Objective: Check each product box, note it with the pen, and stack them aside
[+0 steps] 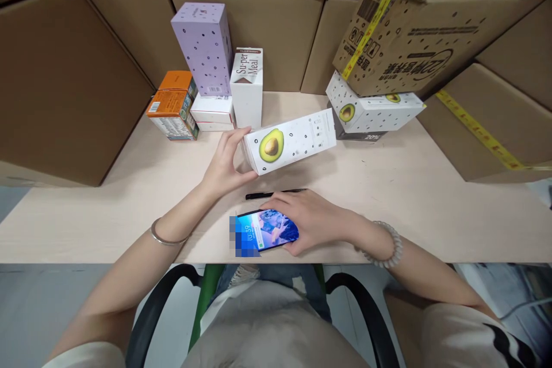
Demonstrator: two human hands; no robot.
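My left hand (228, 164) grips one end of a white box with an avocado picture (297, 141), thumb and fingers on opposite edges. The box is tilted, its far end pointing right and a little up. Closer to me, my right hand (306, 218) is wrapped over the right part of a smartphone (269, 230) with a lit screen. The phone lies face up near the table's front edge; whether it rests fully on the table I cannot tell. Just beyond it lies a black pen (259, 196), partly hidden by my right hand.
At the back left stand an orange box (172, 103), a purple box (204, 52), a low white box (213, 110) and a white "Su-per Meal" box (249, 89). On the right, a large taped carton (414, 40) leans on another avocado box (375, 109). Cardboard cartons (47, 86) wall the table (129, 207).
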